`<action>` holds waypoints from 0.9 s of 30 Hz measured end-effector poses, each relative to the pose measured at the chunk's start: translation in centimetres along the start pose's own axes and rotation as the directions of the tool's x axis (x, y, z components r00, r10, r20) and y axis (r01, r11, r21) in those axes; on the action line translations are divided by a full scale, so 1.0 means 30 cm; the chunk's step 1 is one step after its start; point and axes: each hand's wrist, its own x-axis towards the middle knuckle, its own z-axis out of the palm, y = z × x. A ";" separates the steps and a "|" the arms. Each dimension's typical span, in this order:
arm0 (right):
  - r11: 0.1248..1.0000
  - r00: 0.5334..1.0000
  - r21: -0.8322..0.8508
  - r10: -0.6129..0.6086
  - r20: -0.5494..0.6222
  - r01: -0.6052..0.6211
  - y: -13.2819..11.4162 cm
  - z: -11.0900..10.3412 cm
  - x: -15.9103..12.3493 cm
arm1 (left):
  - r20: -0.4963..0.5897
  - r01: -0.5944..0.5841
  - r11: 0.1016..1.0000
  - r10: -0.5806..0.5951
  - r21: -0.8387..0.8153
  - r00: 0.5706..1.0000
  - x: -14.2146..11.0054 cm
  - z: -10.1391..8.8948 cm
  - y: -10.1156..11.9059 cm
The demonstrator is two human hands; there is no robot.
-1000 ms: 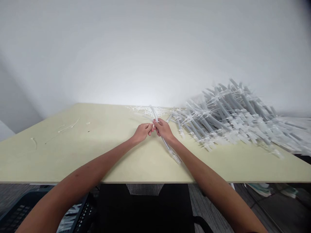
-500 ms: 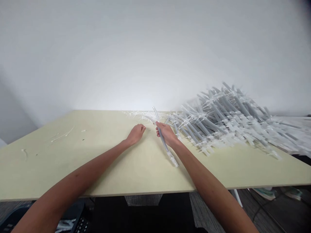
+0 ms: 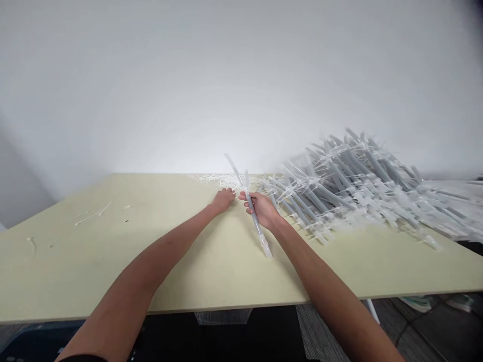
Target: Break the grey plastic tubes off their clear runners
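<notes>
My right hand (image 3: 263, 207) is closed around a grey translucent tube (image 3: 253, 217). The tube slants over the table, with a clear connector (image 3: 265, 247) at its near end and two branches spreading at its far end. Just left of it, my left hand (image 3: 225, 197) hovers low with its fingers partly stretched and slightly apart, and I see nothing in them. Behind that hand lies a scatter of thin white plastic strips (image 3: 215, 179) that look like cable ties.
On the right is a large heap of similar grey tubes (image 3: 320, 193) with clear connectors and ties. A few loose ties (image 3: 90, 217) lie on the left of the pale table (image 3: 181, 281). A dark basket (image 3: 41, 339) stands below the front edge, and a wall rises behind.
My left hand has moved right and forward, and its curled fingers have loosened. The tube in my right hand has turned, so its far branches now fork upward and to the left.
</notes>
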 end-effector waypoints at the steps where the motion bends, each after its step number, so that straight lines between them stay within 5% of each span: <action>1: 1.000 1.000 0.027 0.003 0.028 -0.004 0.000 0.002 -0.001 | 0.010 0.009 1.000 -0.009 0.019 1.000 -0.007 -0.006 0.002; 11: 0.997 0.982 -0.037 -0.066 0.177 0.074 0.009 0.023 -0.015 | 0.075 -0.005 1.000 0.006 -0.015 0.997 -0.098 -0.062 -0.003; 15: 0.995 0.982 -0.051 -0.073 0.173 0.083 0.003 0.026 -0.020 | -0.080 0.031 0.941 -0.062 -0.337 0.995 -0.155 -0.100 -0.002; 20: 0.995 0.991 -0.074 -0.061 0.117 0.070 -0.008 0.038 -0.034 | -0.177 0.113 0.629 -0.379 -0.769 0.908 -0.240 -0.158 0.043; 25: 0.993 0.988 -0.091 -0.064 0.140 0.078 0.003 0.052 -0.043 | 0.058 0.040 -0.045 -0.540 -0.998 0.839 -0.301 -0.180 0.066; 27: 0.994 0.985 -0.091 -0.051 0.163 0.066 0.012 0.057 -0.046 | 0.124 0.001 -0.227 -0.530 -0.974 0.839 -0.314 -0.171 0.055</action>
